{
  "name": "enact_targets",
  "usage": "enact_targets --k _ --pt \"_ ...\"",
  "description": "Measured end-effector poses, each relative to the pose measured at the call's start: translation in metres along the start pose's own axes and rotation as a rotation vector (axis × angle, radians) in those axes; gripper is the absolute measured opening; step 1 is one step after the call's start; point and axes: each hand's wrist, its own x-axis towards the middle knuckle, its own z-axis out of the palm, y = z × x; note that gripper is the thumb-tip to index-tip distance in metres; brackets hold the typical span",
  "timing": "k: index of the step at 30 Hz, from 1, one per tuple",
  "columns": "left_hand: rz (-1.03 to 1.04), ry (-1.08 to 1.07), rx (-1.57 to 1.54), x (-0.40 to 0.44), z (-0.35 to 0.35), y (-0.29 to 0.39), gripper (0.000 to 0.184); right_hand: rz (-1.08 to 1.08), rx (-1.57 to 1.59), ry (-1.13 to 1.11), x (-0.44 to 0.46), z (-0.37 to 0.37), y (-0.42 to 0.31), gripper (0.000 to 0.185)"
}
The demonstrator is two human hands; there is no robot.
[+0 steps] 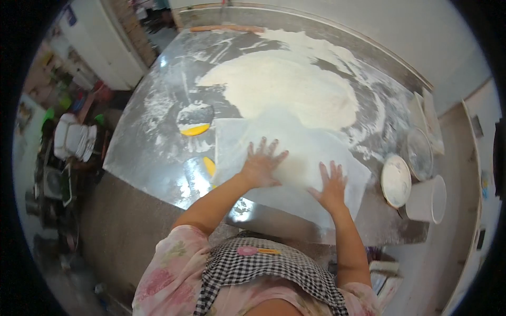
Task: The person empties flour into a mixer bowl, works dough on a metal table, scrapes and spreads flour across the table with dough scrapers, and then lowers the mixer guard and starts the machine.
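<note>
Sheet (311, 208): thin, pale, laid along the near edge of the table (142, 152). Its far side meets a white layer (279, 84); I cannot tell whether that layer is flour or dough. I have the left hand (263, 164) and right hand (332, 188) resting on the sheet, fingers spread and grasping nothing. A yellow piece (210, 166) lies at the sheet's left edge; a white bowl (396, 180) and a tub (426, 200) stand toward the near right corner. A rolling pin (226, 28) lies along the far edge.

Hazards, in my judgement:
- Uneven pressure between the hands could crease or skew the sheet.
- A sideways drag could smear the white layer or catch the yellow piece.
- A wide sweep of the right arm could knock the bowl or tub.
</note>
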Motion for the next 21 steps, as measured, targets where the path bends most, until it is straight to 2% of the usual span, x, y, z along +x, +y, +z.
enact_targets --k 2,5,6,9,10,12,13,14,17,19,21 --pt "0.013 0.117 0.002 0.001 0.022 -0.006 0.087 -0.007 0.026 0.025 0.004 0.006 0.002 0.082" --pt "0.02 0.068 -0.027 -0.004 0.016 -0.009 0.082 -0.029 0.042 -0.009 0.0 0.004 0.007 0.078" --pt "-0.055 0.061 -0.082 -0.008 0.019 -0.021 0.078 -0.029 0.041 -0.026 0.003 0.003 0.008 0.076" --pt "-0.37 0.083 -0.287 -0.037 0.008 -0.054 0.061 -0.029 0.035 0.156 0.011 0.009 0.009 0.061" --pt "-0.548 0.125 -0.379 -0.064 -0.015 -0.068 0.051 -0.149 0.112 0.21 0.014 0.007 0.002 0.056" --pt "-0.579 0.524 -0.465 -0.111 0.011 -0.12 0.036 -0.382 0.266 0.316 0.029 -0.002 -0.02 0.046" --pt "-0.564 0.582 -0.292 -0.13 0.019 -0.144 0.031 -0.493 0.374 0.306 0.031 -0.01 -0.051 0.038" --pt "-0.541 0.637 -0.118 -0.14 0.024 -0.163 0.026 -0.594 0.33 0.207 0.032 -0.008 -0.079 0.036" --pt "-0.36 0.501 -0.151 -0.134 0.012 -0.196 0.028 -0.886 0.213 -0.028 0.028 0.023 -0.166 0.024" --pt "-0.233 0.424 -0.086 -0.116 0.002 -0.209 0.029 -1.117 0.147 0.034 0.031 0.049 -0.219 0.018" --pt "-0.152 0.395 -0.08 -0.093 0.007 -0.229 0.03 -0.956 -0.002 -0.048 0.029 0.061 -0.26 0.02"
